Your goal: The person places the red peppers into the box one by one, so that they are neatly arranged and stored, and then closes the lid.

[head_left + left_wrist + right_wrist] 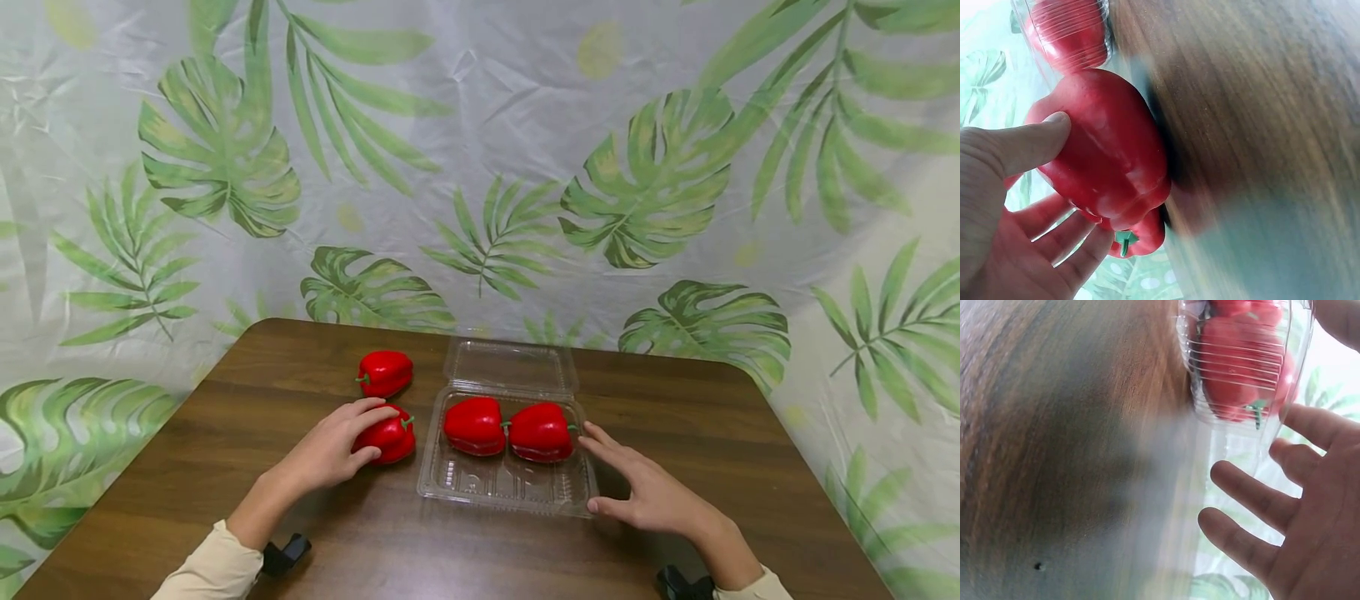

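Note:
My left hand (330, 448) reaches round a red bell pepper (388, 437) on the table, left of a clear plastic clamshell container (495, 492). In the left wrist view the thumb (1035, 142) lies on that pepper's side and the fingers curve behind it. Another red bell pepper (386, 372) lies just beyond. Two more, a left pepper (474, 426) and a right pepper (540, 432), sit side by side in the container. At the container's right edge is my right hand (652, 492), its fingers spread and holding nothing; a fingertip appears to touch the wall.
The container's lid (512, 367) is folded back toward the far edge of the brown wooden table (300, 367). Behind the table hangs a leaf-patterned curtain (495, 125). Dark straps (287, 555) sit at both wrists.

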Motion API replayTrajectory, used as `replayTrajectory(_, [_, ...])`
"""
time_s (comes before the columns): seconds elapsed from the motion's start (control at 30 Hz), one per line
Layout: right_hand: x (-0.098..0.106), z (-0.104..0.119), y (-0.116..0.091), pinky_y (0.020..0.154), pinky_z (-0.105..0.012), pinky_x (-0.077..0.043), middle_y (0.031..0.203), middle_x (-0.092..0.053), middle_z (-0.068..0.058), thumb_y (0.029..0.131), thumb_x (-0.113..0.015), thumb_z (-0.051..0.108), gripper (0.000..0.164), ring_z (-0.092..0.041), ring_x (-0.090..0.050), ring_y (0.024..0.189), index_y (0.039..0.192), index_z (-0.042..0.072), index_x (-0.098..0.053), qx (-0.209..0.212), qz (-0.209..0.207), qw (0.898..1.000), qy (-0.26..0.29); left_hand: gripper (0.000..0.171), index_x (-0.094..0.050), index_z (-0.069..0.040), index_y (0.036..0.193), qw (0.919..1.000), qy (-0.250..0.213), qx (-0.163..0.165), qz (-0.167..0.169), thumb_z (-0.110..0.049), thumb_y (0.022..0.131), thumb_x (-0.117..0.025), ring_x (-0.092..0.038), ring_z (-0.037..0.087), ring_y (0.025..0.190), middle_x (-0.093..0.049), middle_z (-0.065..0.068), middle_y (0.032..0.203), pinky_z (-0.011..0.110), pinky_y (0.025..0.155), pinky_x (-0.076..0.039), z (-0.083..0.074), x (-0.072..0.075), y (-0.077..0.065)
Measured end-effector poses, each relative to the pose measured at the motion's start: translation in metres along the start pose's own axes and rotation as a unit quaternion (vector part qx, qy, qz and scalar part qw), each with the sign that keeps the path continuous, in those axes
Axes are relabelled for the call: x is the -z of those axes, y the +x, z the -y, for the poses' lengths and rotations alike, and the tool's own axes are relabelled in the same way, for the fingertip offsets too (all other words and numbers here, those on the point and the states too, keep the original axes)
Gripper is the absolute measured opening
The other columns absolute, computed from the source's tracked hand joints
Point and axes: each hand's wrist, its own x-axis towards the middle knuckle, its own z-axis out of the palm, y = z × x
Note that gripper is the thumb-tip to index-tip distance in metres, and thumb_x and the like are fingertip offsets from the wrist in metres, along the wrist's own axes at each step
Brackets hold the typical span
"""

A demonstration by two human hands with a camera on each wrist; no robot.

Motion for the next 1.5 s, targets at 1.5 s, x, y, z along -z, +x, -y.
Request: replayTrajectory(1.5, [-0.003, -0.007, 0.000, 0.100, -0.065, -0.045, 0.162, -0.032, -0.016, 0.086, -0.073, 0.045, 0.079, -0.042, -0.045, 0.139, 0.152, 0.013, -0.041, -0.014, 0.010, 1.000, 0.007, 0.056, -0.061, -0.016, 0.133, 0.9853, -0.030, -0.125, -0.113, -0.018, 0.080, -0.081, -0.059, 0.029, 0.125, -0.059, 0.010, 0.138, 0.047, 0.098, -0.055, -0.047, 0.019, 0.025])
